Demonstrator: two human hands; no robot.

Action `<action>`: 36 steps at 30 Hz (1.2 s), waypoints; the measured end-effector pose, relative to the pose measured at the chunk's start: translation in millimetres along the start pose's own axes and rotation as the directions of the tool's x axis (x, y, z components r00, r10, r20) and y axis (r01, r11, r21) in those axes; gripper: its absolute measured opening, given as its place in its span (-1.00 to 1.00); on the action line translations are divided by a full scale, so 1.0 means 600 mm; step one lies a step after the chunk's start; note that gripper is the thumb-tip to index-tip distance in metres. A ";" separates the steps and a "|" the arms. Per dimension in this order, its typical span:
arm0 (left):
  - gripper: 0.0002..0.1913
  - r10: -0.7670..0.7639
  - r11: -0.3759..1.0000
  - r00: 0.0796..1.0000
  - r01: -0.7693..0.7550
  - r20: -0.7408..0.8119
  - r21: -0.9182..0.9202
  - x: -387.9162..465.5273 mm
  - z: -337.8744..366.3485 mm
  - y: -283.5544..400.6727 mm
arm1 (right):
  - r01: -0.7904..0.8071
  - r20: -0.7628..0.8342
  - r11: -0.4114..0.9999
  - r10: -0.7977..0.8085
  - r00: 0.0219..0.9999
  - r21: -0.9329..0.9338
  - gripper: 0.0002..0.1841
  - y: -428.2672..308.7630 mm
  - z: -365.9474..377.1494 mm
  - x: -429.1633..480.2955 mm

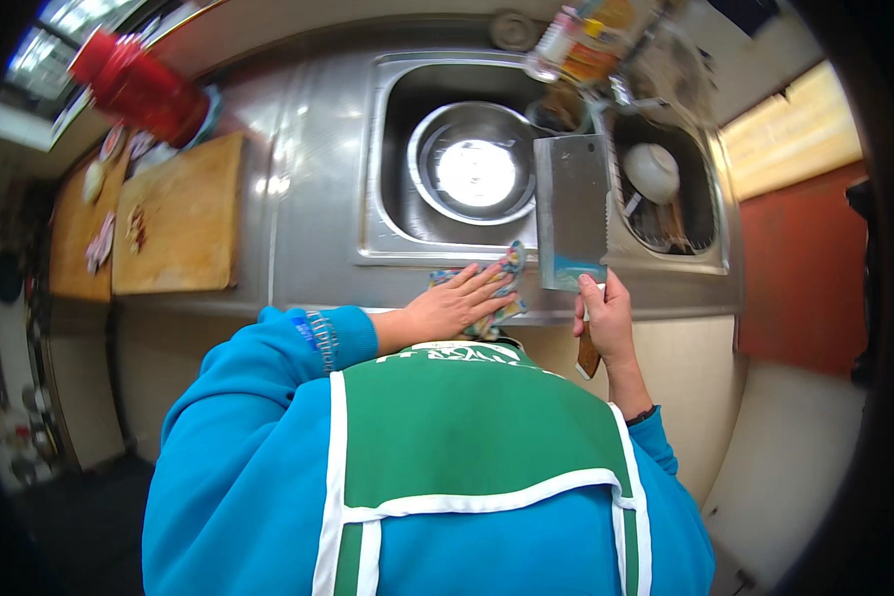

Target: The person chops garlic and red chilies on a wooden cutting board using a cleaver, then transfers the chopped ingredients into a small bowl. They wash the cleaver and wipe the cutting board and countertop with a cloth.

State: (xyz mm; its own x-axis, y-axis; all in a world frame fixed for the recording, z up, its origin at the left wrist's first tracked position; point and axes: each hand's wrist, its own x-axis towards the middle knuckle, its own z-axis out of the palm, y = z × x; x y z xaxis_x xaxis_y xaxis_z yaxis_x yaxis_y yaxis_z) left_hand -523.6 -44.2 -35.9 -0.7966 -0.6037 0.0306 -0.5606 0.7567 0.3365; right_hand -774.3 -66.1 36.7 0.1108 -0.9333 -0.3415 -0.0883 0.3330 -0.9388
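My right hand (607, 316) grips the wooden handle of a cleaver (574, 201), its broad steel blade pointing away from me over the divider between the two sink basins. My left hand (465, 298) lies flat, palm down and fingers spread, on a multicoloured patterned cloth (518, 261) at the front edge of the steel sink counter. Beyond it, a round metal basin (419, 182) stands in the larger sink (398, 149). The blade's lower end reflects blue.
Two wooden cutting boards (186, 223) lie at the left, with small chopped pieces on one. Behind them stands a red thermos flask (145, 89). The smaller sink (696, 231) at the right holds a white bowl (652, 173). Bottles (559, 45) crowd the back.
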 end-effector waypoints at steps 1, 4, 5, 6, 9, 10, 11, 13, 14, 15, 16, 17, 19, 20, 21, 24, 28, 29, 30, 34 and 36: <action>-0.15 0.065 0.998 0.998 -0.065 0.016 0.017 0.037 0.006 0.006 | 0.008 -0.049 1.000 -0.007 0.999 0.017 -0.85 0.009 -0.015 -0.019; -0.14 0.149 0.989 0.988 -0.150 0.037 0.002 0.149 0.033 0.033 | 0.047 -0.194 0.997 -0.035 0.980 0.058 -0.84 0.048 -0.057 -0.081; -0.14 0.166 0.986 0.985 -0.167 0.036 0.017 0.180 0.042 0.041 | 0.037 -0.267 0.996 -0.014 0.964 0.079 -0.84 0.062 -0.070 -0.101; -0.14 0.182 0.983 0.983 -0.183 0.030 0.025 0.209 0.052 0.048 | 0.047 -0.325 0.994 -0.011 0.946 0.103 -0.83 0.077 -0.082 -0.121; -0.13 0.226 0.970 0.974 -0.228 0.031 0.091 0.293 0.087 0.065 | 0.074 -0.500 0.986 0.012 0.866 0.151 -0.82 0.127 -0.102 -0.176; -0.13 0.243 0.967 0.970 -0.243 0.008 0.078 0.324 0.095 0.074 | 0.062 -0.548 0.984 0.042 0.835 0.170 -0.82 0.131 -0.110 -0.196; -0.13 0.259 0.964 0.965 -0.257 -0.025 0.065 0.352 0.108 0.079 | 0.067 -0.591 0.980 0.058 0.805 0.187 -0.82 0.144 -0.114 -0.214; -0.14 0.281 0.956 0.959 -0.277 -0.033 0.101 0.411 0.135 0.092 | 0.059 -0.652 0.976 0.095 0.753 0.210 -0.82 0.167 -0.117 -0.248; -0.14 0.286 0.955 0.957 -0.280 -0.051 0.096 0.439 0.146 0.100 | 0.058 -0.679 0.974 0.110 0.726 0.220 -0.82 0.182 -0.117 -0.262; -0.14 0.286 0.956 0.956 -0.280 -0.062 0.089 0.466 0.151 0.110 | 0.044 -0.710 0.971 0.141 0.689 0.235 -0.82 0.183 -0.115 -0.276; -0.20 0.269 0.956 0.962 -0.263 -0.032 0.128 0.493 0.170 0.110 | 0.076 -0.702 0.962 0.137 0.699 0.263 -0.82 0.205 -0.112 -0.278; -0.23 0.290 0.954 0.956 -0.287 -0.031 0.083 0.518 0.168 0.122 | 0.072 -0.729 0.958 0.162 0.665 0.279 -0.82 0.204 -0.109 -0.290; -0.29 0.286 0.958 0.956 -0.285 0.070 -0.019 0.558 0.169 0.142 | 0.074 -0.742 0.946 0.198 0.641 0.316 -0.81 0.224 -0.102 -0.301; -0.46 0.353 0.935 0.935 -0.354 -0.034 -0.036 0.567 0.165 0.150 | 0.076 -0.752 0.940 0.216 0.622 0.333 -0.81 0.229 -0.098 -0.304; -0.52 0.330 0.926 0.943 -0.312 0.052 -0.213 0.570 0.156 0.156 | 0.090 -0.749 0.935 0.215 0.627 0.343 -0.80 0.239 -0.094 -0.304; -0.72 0.375 0.804 0.907 -0.216 0.190 -0.554 0.541 0.092 0.160 | 0.130 -0.750 0.921 0.211 0.627 0.367 -0.79 0.237 -0.088 -0.303; -0.48 0.016 0.660 0.936 0.254 0.352 -0.707 0.457 -0.062 0.076 | 0.161 -0.752 0.941 0.128 0.647 0.299 -0.78 0.235 -0.094 -0.280; -0.35 -0.123 0.674 0.931 0.332 0.343 -0.660 0.437 -0.113 0.042 | 0.168 -0.751 0.946 0.105 0.652 0.278 -0.78 0.219 -0.097 -0.276; -0.24 -0.091 0.549 0.936 0.333 0.341 -0.767 0.407 -0.139 0.009 | 0.182 -0.715 0.939 0.090 0.693 0.293 -0.78 0.225 -0.098 -0.261; -0.22 -0.260 0.422 0.932 0.346 0.254 -0.838 0.314 -0.237 -0.101 | 0.185 -0.672 0.956 0.018 0.740 0.230 -0.80 0.184 -0.096 -0.221; -0.34 -0.278 0.594 0.942 0.321 0.186 -0.737 0.291 -0.248 -0.128 | 0.172 -0.610 0.960 0.000 0.792 0.223 -0.80 0.154 -0.087 -0.201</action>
State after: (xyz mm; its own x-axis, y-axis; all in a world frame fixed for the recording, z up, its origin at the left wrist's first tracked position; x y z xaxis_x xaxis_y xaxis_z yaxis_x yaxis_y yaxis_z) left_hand -586.2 -244.8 83.5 -0.6367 -0.7330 -0.2395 -0.4218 0.0710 0.9039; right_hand -847.2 70.1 -6.7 -0.5162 -0.8213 -0.2428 0.1552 0.1891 -0.9696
